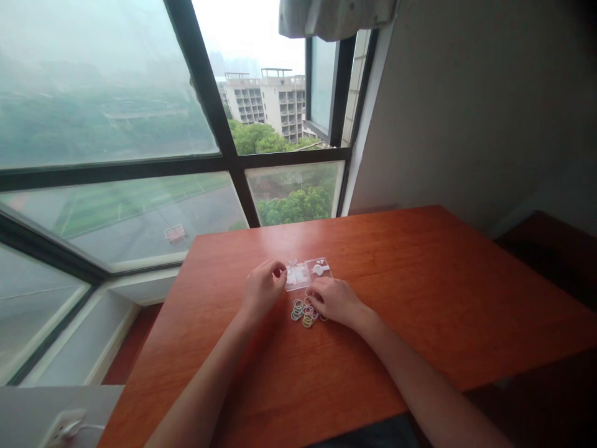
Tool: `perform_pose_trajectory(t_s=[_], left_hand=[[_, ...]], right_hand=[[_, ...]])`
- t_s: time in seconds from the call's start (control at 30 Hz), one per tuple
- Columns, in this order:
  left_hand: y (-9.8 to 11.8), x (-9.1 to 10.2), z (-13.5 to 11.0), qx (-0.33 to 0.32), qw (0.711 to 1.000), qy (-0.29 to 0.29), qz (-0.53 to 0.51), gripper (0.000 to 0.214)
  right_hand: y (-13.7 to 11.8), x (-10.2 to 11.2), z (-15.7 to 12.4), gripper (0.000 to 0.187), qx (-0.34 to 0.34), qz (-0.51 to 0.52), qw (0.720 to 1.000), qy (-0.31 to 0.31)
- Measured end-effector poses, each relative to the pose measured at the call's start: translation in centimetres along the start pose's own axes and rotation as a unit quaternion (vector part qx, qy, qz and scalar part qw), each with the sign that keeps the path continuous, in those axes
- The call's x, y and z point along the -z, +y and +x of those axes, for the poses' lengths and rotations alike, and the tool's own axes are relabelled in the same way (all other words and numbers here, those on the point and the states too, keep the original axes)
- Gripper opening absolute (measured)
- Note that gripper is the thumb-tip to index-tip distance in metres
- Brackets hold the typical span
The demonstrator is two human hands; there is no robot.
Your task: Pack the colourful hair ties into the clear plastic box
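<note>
In the head view, roughly a dozen pastel rings (307,312), probably light and springy, best pinched by one edge, lie beside the right fingers (319,287), overlapping too much to count exactly. One clear case (308,274) sits beside the left fingers (274,267). Both hands' fingers curl; whether they grasp anything is unclear.

There are two hands (264,289), one table (401,280), one clear case (301,274) and rings (307,321) too overlapped to count.
</note>
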State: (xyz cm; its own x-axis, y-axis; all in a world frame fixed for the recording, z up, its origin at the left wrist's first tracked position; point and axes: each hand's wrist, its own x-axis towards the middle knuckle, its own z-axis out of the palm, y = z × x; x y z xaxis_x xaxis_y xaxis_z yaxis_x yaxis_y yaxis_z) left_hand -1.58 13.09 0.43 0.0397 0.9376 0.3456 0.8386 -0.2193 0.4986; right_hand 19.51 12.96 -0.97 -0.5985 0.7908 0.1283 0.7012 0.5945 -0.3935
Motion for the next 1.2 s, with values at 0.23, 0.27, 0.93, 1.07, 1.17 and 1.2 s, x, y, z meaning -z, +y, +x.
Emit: perform_pose_trajectory(t_s=[0.23,0.27,0.93,1.07,1.17,1.2], left_hand=[[-0.9,-1.4,0.9,0.015,1.0,-0.008,0.019,0.01],[-1.0,-1.5,0.9,0.015,1.0,-0.006,0.016,0.01],[0.6,-0.4,-1.1,-0.055,0.994,-0.026,-0.089,0.017],[1.5,-0.4,-1.5,-0.064,0.991,-0.053,-0.104,0.015],[2.2,-0.6,-1.7,-0.054,0.99,-0.061,-0.112,0.015],[2.4,-0.6,-1.8,-0.05,0.99,-0.064,-0.116,0.015]], right_hand=[[1.0,0.5,-0.4,0.01,0.002,0.023,1.0,-0.008],[1.1,0.6,-0.4,0.009,-0.001,0.022,1.0,-0.01],[1.0,0.7,-0.1,0.006,-0.016,-0.025,0.999,-0.034],[1.2,0.4,-0.3,0.004,0.002,0.0,1.0,0.008],[1.3,0.2,-0.3,0.007,0.032,0.011,0.998,0.055],[1.2,0.2,-0.3,0.008,0.042,0.013,0.997,0.067]])
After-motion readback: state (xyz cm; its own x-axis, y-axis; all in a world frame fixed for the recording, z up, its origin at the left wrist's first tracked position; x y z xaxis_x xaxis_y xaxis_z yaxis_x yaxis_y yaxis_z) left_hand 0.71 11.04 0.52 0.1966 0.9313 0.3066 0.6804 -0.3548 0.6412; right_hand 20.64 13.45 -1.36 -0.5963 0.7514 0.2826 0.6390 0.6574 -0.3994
